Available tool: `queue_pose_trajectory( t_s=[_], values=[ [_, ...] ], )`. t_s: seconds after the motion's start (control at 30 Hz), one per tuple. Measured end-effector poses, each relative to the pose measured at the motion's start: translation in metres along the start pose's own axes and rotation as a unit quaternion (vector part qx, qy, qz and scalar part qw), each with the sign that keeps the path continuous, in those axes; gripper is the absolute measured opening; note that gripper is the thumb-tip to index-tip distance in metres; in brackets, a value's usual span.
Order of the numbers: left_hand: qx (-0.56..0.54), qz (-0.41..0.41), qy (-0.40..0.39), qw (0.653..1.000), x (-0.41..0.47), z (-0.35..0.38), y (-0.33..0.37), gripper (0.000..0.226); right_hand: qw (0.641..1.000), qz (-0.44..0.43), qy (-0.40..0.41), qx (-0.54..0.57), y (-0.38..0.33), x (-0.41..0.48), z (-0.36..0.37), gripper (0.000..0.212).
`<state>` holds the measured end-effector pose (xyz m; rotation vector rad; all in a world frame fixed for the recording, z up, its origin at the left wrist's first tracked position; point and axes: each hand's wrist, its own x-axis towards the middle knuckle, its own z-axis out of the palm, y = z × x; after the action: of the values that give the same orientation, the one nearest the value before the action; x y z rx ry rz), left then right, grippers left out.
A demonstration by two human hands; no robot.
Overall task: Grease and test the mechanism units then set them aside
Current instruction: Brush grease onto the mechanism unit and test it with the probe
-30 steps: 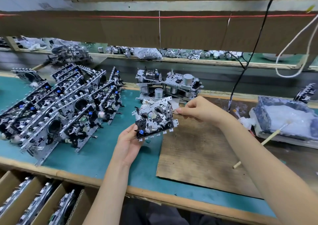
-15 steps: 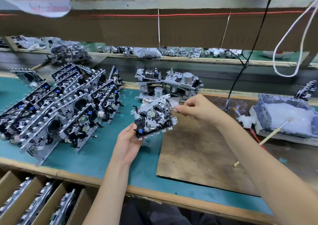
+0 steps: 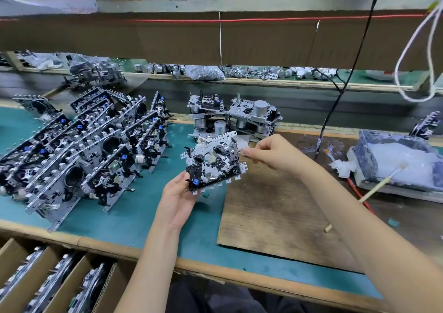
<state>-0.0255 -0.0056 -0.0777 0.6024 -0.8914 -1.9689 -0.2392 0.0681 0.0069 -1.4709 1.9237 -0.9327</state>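
Hardly anything has shifted in the last half second: the unit (image 3: pixel 213 166) stays raised between both hands, above the far left corner of the board (image 3: pixel 275 212), and only the view has drifted a touch.

Head view: the left hand (image 3: pixel 178 197) grips the unit's lower left corner from below, with the thumb on its black front and the fingers curled behind. The right hand (image 3: pixel 271 151) pinches thumb and forefinger on the unit's right edge; the small pale part between them is too small to make out. The unit is tilted, its works facing the camera.

Left of the board, rows of units (image 3: pixel 79 152) lean on edge on the green surface (image 3: pixel 134 217). Just beyond the board's far left corner sits a stack of units (image 3: pixel 235 116). Right of the board is a tub (image 3: pixel 402 161) of white grease, with a stick (image 3: pixel 374 190) slanting out of it toward the board. Near-left of the board, under the surface's edge, a box (image 3: pixel 14 272) holds more units.
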Motion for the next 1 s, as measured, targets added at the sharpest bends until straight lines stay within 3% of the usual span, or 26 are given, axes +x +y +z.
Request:
queue_pose_trajectory(
  t_s=[0.43, 0.87, 0.97, 1.0],
  values=[
    [-0.020, 0.005, -0.009, 1.000, 0.000, -0.001, -0.001, 0.029, 0.999, -0.030, -0.011, 0.004, -0.006, -0.004, -0.004, 0.043],
    [-0.010, 0.010, -0.010, 1.000, 0.000, -0.001, 0.000, 0.023, 0.998, 0.013, -0.050, -0.021, -0.006, -0.001, -0.007, 0.042],
    [0.003, 0.015, -0.007, 1.000, 0.001, -0.002, 0.000, 0.025, 0.998, -0.041, 0.036, -0.041, -0.011, -0.005, -0.003, 0.031],
    [0.009, 0.015, -0.007, 1.000, 0.000, -0.001, 0.000, 0.028, 0.994, -0.074, 0.074, -0.045, -0.016, -0.007, -0.002, 0.040]
  ],
)
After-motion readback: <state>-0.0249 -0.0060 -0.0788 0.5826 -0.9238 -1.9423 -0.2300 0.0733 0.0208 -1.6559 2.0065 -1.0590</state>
